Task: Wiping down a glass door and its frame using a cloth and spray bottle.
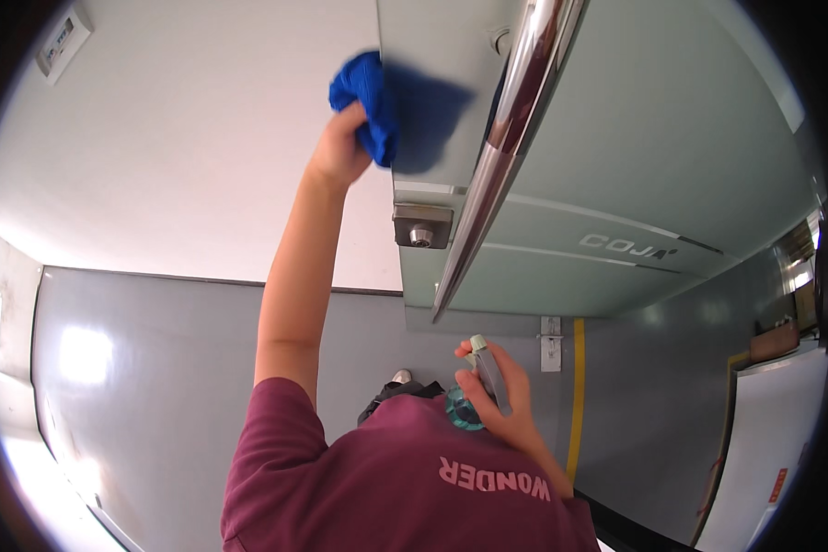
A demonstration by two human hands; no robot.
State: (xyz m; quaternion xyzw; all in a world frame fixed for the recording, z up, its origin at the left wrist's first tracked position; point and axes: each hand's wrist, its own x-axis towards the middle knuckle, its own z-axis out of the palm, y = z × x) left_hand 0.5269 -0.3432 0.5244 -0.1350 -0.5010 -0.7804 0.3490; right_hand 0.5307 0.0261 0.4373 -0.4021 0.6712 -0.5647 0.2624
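My left hand (343, 148) is raised at the free edge of a greenish glass door (448, 41), gripping a bunched blue cloth (366, 90). A darker blue patch shows on the glass right beside the cloth; I cannot tell whether it is a reflection or cloth seen through the pane. Low in front of my chest, my right hand (507, 393) holds a spray bottle (464, 410) with a grey trigger head and a clear teal body. The fingers curl around its head, with the pale nozzle pointing towards the door.
A long polished metal pull handle (504, 145) runs along the door, near a metal lock (422, 226). Left of the door edge is a white wall (179, 138) with a switch panel (63, 43). A yellow line (576, 393) and a metal floor plate (550, 345) mark the grey floor (179, 386).
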